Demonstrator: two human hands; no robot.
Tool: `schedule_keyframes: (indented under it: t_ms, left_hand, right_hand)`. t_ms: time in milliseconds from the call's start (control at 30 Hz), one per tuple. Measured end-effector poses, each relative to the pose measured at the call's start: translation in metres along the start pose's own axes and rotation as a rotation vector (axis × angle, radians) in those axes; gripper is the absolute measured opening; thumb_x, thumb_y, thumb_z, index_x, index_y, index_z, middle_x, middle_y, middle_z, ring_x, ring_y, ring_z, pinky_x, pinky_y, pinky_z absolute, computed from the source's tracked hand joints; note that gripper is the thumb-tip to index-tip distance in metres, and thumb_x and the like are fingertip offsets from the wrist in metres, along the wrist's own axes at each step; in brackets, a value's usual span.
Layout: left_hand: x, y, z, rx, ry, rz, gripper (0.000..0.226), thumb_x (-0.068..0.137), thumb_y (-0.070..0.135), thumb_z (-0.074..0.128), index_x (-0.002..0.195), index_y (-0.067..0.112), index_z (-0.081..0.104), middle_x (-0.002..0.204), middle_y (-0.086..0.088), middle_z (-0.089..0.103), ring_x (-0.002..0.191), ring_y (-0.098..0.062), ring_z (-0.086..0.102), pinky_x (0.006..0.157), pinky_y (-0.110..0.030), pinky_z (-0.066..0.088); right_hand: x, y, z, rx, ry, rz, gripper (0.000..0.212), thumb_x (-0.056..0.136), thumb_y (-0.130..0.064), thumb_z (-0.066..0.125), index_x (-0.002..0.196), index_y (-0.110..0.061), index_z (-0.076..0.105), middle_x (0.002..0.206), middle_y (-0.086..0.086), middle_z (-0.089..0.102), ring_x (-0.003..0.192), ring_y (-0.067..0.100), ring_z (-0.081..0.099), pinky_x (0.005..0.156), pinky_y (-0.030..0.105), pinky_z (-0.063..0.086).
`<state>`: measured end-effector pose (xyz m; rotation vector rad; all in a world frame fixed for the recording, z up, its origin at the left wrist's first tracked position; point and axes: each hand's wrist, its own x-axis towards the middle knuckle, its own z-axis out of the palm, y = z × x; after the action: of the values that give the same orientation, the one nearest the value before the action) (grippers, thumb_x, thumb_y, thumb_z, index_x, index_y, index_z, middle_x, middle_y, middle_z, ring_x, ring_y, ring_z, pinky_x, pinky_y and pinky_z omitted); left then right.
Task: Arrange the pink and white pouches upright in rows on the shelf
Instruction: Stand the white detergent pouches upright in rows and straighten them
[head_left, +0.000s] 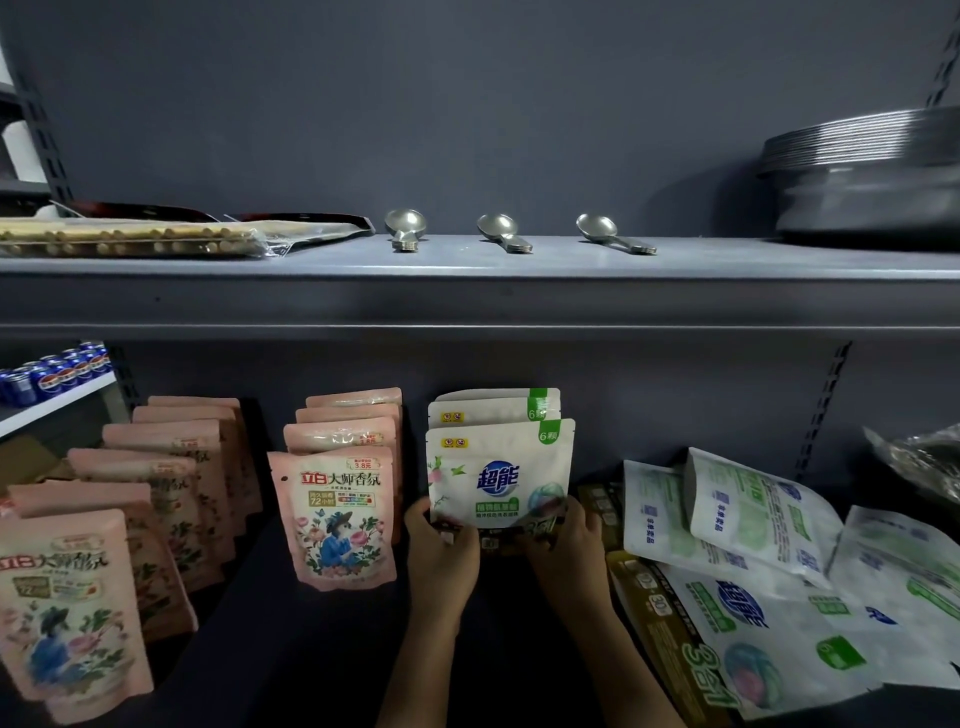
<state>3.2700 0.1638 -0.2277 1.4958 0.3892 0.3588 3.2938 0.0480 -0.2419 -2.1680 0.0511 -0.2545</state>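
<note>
On the lower shelf (311, 649) two rows of pink pouches stand upright: a left row (72, 608) and a middle row (337, 514). Right of them stands a short row of white pouches, and the front white pouch (498, 473) is upright. My left hand (441, 545) grips its lower left corner and my right hand (563, 540) grips its lower right corner. Two more white pouches (493, 405) stand right behind it. A loose pile of white pouches (769, 566) lies flat at the right.
A gold and black pack (670, 639) lies under the pile at the right. The upper shelf (467, 291) holds three groups of spoons (506, 231), a stack of metal pans (867, 176) and wrapped chopsticks (124, 236). Blue cans (52, 371) stand at far left.
</note>
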Motion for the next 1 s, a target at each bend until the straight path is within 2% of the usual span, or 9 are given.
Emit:
schedule_keyframes:
  t_ms: [233, 333, 433, 500, 567, 633, 733, 833, 1000]
  left_hand:
    - [0.006, -0.002, 0.001, 0.01, 0.004, 0.002, 0.053, 0.086, 0.012, 0.058, 0.134, 0.018, 0.036, 0.091, 0.012, 0.05, 0.077, 0.0, 0.048, 0.079, -0.027, 0.037]
    - [0.003, 0.001, 0.001, 0.052, 0.0, 0.038, 0.05, 0.086, 0.009, 0.056, 0.133, 0.014, 0.039, 0.112, 0.002, 0.059, 0.081, -0.002, 0.052, 0.077, -0.026, 0.039]
    - [-0.004, 0.013, 0.005, 0.06, 0.03, 0.107, 0.064, 0.087, 0.004, 0.057, 0.143, 0.01, 0.026, 0.128, -0.001, 0.051, 0.105, -0.011, 0.051, 0.078, -0.019, 0.041]
    - [-0.008, 0.021, 0.01, 0.044, 0.062, 0.158, 0.071, 0.087, 0.006, 0.058, 0.146, 0.013, 0.019, 0.138, -0.006, 0.044, 0.117, -0.015, 0.05, 0.064, -0.011, 0.046]
    - [-0.013, 0.027, 0.015, 0.009, 0.096, 0.225, 0.074, 0.087, 0.008, 0.06, 0.146, 0.021, 0.017, 0.142, -0.006, 0.04, 0.113, -0.011, 0.051, 0.055, -0.008, 0.046]
    - [-0.019, 0.031, 0.021, 0.014, 0.124, 0.299, 0.071, 0.086, 0.009, 0.061, 0.144, 0.019, 0.021, 0.14, -0.005, 0.041, 0.113, -0.009, 0.051, 0.069, -0.011, 0.052]
    - [-0.032, 0.039, 0.034, 0.077, 0.122, 0.377, 0.065, 0.087, 0.014, 0.06, 0.143, 0.016, 0.026, 0.139, -0.001, 0.039, 0.123, -0.012, 0.046, 0.096, -0.028, 0.048]
    - [-0.045, 0.044, 0.057, 0.123, 0.028, 0.419, 0.047, 0.09, 0.014, 0.056, 0.134, 0.015, 0.04, 0.128, 0.001, 0.048, 0.116, -0.01, 0.049, 0.091, -0.019, 0.041]
    - [-0.057, 0.031, 0.101, 0.238, -0.207, 0.407, 0.033, 0.092, 0.015, 0.053, 0.124, 0.012, 0.051, 0.126, -0.003, 0.057, 0.111, -0.008, 0.053, 0.089, -0.017, 0.04]
  right_hand:
    - [0.003, 0.001, -0.002, -0.015, -0.02, 0.007, 0.063, 0.083, -0.021, 0.069, 0.135, -0.009, 0.036, 0.135, 0.012, 0.039, 0.122, 0.024, 0.044, 0.088, 0.02, 0.035]
    - [0.005, 0.001, -0.004, -0.005, -0.041, 0.041, 0.065, 0.082, -0.023, 0.07, 0.134, -0.008, 0.036, 0.135, 0.013, 0.041, 0.123, 0.025, 0.044, 0.093, 0.025, 0.039]
    - [0.008, 0.001, -0.007, 0.006, -0.053, 0.086, 0.065, 0.082, -0.025, 0.07, 0.134, -0.005, 0.036, 0.134, 0.015, 0.045, 0.122, 0.027, 0.045, 0.095, 0.032, 0.041]
    - [0.009, 0.002, -0.011, 0.011, -0.051, 0.103, 0.062, 0.084, -0.023, 0.067, 0.135, -0.006, 0.036, 0.135, 0.015, 0.045, 0.122, 0.027, 0.047, 0.096, 0.034, 0.043]
    - [0.009, 0.004, -0.016, 0.019, -0.047, 0.102, 0.061, 0.083, -0.019, 0.067, 0.135, -0.006, 0.037, 0.137, 0.014, 0.045, 0.123, 0.028, 0.048, 0.1, 0.037, 0.046]
    - [0.009, 0.007, -0.022, 0.019, -0.029, 0.091, 0.061, 0.081, -0.018, 0.068, 0.134, -0.007, 0.039, 0.136, 0.014, 0.047, 0.122, 0.029, 0.049, 0.1, 0.04, 0.047]
    - [0.008, 0.009, -0.039, -0.047, 0.025, 0.036, 0.047, 0.083, -0.019, 0.063, 0.126, -0.007, 0.048, 0.127, 0.012, 0.054, 0.114, 0.027, 0.051, 0.087, 0.027, 0.042]
    - [0.003, 0.012, -0.062, -0.065, 0.088, 0.007, 0.035, 0.091, -0.016, 0.053, 0.124, -0.003, 0.052, 0.124, 0.014, 0.058, 0.116, 0.032, 0.051, 0.091, 0.03, 0.039]
    - [-0.007, 0.036, -0.102, 0.007, 0.156, 0.086, 0.042, 0.089, 0.002, 0.043, 0.13, -0.003, 0.048, 0.125, 0.015, 0.059, 0.118, 0.032, 0.053, 0.089, 0.028, 0.04]
